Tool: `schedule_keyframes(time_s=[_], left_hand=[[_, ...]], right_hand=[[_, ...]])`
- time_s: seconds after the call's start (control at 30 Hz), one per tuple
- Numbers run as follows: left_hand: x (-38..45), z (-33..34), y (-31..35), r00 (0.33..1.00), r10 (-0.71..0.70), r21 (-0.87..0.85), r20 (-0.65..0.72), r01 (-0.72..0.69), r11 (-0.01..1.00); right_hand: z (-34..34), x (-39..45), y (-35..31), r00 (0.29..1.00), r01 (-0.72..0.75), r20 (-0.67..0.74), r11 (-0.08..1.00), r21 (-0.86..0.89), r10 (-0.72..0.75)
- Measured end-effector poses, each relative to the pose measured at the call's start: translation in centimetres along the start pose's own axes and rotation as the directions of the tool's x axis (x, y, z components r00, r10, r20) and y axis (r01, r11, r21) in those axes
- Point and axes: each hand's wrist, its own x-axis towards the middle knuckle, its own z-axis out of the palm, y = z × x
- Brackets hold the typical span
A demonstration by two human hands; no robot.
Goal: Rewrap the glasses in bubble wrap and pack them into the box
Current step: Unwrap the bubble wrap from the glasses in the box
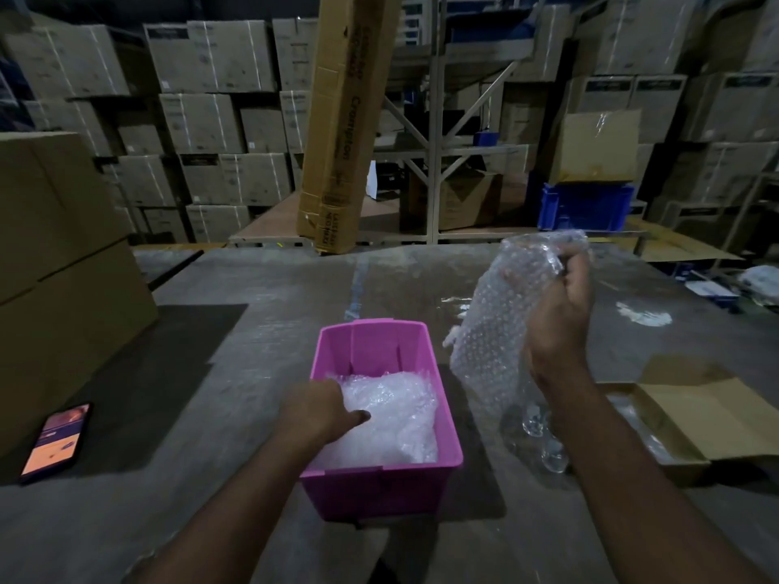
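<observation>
Head view.

1. Pink box [381, 482]: open-topped plastic bin, centre of the table [210, 520], well back from the near edge. Free table surface on its left side and in front of it.
2. Wrapped bundle [392, 419]: bubble-wrapped mass lying inside the pink box, filling its near half; the far half of the box shows bare pink wall.
3. Left hand [320, 408]: reaching into the pink box from the near left, fingers curled down onto the wrapped bundle, thumb pressed into it. Whether it grips or only presses cannot be told.
4. Right hand [556, 318]: raised above the table to the right of the box, fingers clenched round the top of a bubble wrap sheet [501, 326], which hangs down clear of the box's right rim.
5. Bare glasses [543, 436]: clear, unwrapped, lying on the table just below the hanging sheet, between the box and the cardboard carton; number hard to tell.
6. Cardboard carton [699, 419]: flaps open, at the table's right edge.
7. Phone [57, 440]: screen lit, flat on a dark mat [168, 373] at the left.
8. Large cartons [63, 267]: stacked at the table's left edge.
9. Tall carton [337, 120]: leaning beyond the far edge.
</observation>
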Motion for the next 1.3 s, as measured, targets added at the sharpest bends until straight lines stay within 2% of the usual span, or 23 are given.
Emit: schedule_keyframes(time_s=[0.07,0.17,0.23,0.27,0.3,0.33,0.4,0.43,0.53,0.63,0.7,0.8,0.87,0.93,1.03,1.17,1.3], left_hand=[[-0.5,-0.8,0.6,0.986,0.030,0.061,-0.164,-0.021,0.998],[-0.1,-1.3,1.7,0.941,-0.005,-0.167,-0.339,-0.055,0.984],[0.4,-1.5,2.5,0.907,-0.001,-0.329,-0.420,-0.151,0.932],[0.7,-1.5,2.8,0.899,0.014,-0.449,-0.438,-0.232,0.863],[0.9,-1.5,3.3,0.908,0.034,-0.603,-0.417,-0.305,0.737],[0.9,-1.8,3.8,0.932,0.078,-0.767,-0.353,-0.336,0.547],[0.8,-2.0,4.6,0.952,0.213,-0.955,-0.221,-0.255,0.149],[0.8,-2.0,4.9,0.937,0.288,-0.976,-0.197,-0.214,0.031],[0.5,-2.1,5.9,0.881,0.409,-0.969,-0.239,-0.189,-0.159],[0.0,-2.7,7.1,0.884,0.382,-0.935,-0.269,-0.145,-0.323],[0.0,-2.8,7.9,0.893,0.350,-0.911,-0.284,-0.138,-0.388],[0.1,-2.9,9.2,0.913,0.282,-0.897,-0.294,-0.161,-0.412],[0.5,-2.7,10.2,0.924,0.249,-0.902,-0.291,-0.179,-0.392],[0.9,-2.2,11.1,0.935,0.232,-0.913,-0.268,-0.170,-0.370],[0.8,-1.9,12.1,0.945,0.212,-0.942,-0.248,-0.184,-0.280],[0.1,-2.9,13.0,0.930,0.130,-0.938,-0.343,-0.332,-0.097],[-0.9,-4.3,14.3,0.887,0.258,-0.920,-0.383,-0.390,-0.027]], right_hand=[[0.6,-0.1,-0.1,0.996,-0.079,0.047,0.997,0.027,0.077],[1.1,-0.3,-0.5,0.961,-0.264,0.134,0.948,0.178,0.243],[1.1,-0.3,-1.0,0.921,-0.381,0.195,0.888,0.258,0.338],[0.9,-0.3,-1.2,0.903,-0.420,0.228,0.860,0.288,0.365],[0.6,-0.3,-1.5,0.886,-0.452,0.264,0.834,0.315,0.381],[0.4,-0.3,-1.7,0.871,-0.478,0.305,0.812,0.336,0.386],[-0.1,-0.3,-2.3,0.826,-0.537,0.392,0.775,0.332,0.404],[-0.4,-0.3,-2.4,0.800,-0.569,0.428,0.758,0.319,0.421],[-1.7,0.2,-1.6,0.756,-0.631,0.455,0.709,0.315,0.471],[-3.6,0.7,-0.1,0.756,-0.644,0.408,0.694,0.322,0.512],[-5.2,0.8,1.0,0.779,-0.623,0.289,0.737,0.263,0.556],[-7.5,-0.2,2.6,0.750,-0.661,0.141,0.728,0.181,0.646],[-8.7,-1.3,3.0,0.700,-0.714,0.137,0.681,0.160,0.701],[-9.4,-2.2,3.2,0.681,-0.732,0.154,0.667,0.137,0.716],[-10.3,-2.5,3.2,0.721,-0.693,0.130,0.713,0.104,0.681],[-11.9,-1.4,2.1,0.807,-0.589,0.108,0.804,0.087,0.580],[-14.2,0.3,0.6,0.887,-0.455,0.126,0.887,0.075,0.444]])
